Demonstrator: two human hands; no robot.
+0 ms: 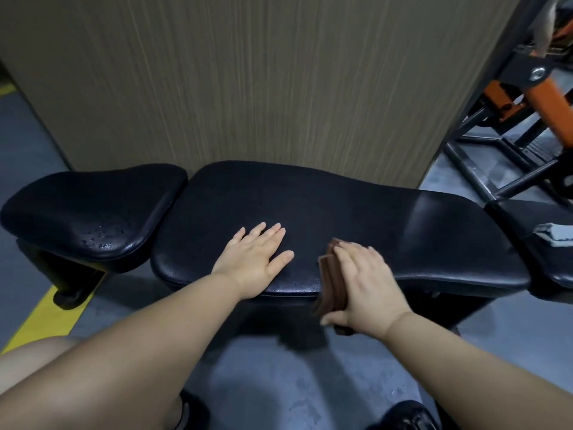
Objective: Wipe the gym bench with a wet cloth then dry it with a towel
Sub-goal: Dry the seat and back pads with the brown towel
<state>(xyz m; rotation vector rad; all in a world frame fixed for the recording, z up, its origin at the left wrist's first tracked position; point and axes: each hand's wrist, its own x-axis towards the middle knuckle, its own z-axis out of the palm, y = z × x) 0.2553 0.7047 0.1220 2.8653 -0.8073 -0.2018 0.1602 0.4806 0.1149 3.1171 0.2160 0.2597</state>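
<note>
The folded brown cloth (331,283) lies over the near edge of the gym bench's black padded worktop (341,212), right of centre, partly hanging down. The right hand (369,283) presses it with its fingers laid flat. The left hand (254,256) rests spread and flat on the pad, just left of the cloth. Water droplets (102,234) bead on the separate seat pad (93,209) at far left. A wood-grain panel (248,82) stands behind.

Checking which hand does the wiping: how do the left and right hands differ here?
The left hand lies bare on the pad; the right hand presses a brown cloth onto it. The left hand rests fully on the pad's top; the right hand sits at its near edge, where the cloth hangs over. Both are palm down with fingers fairly straight.
</note>
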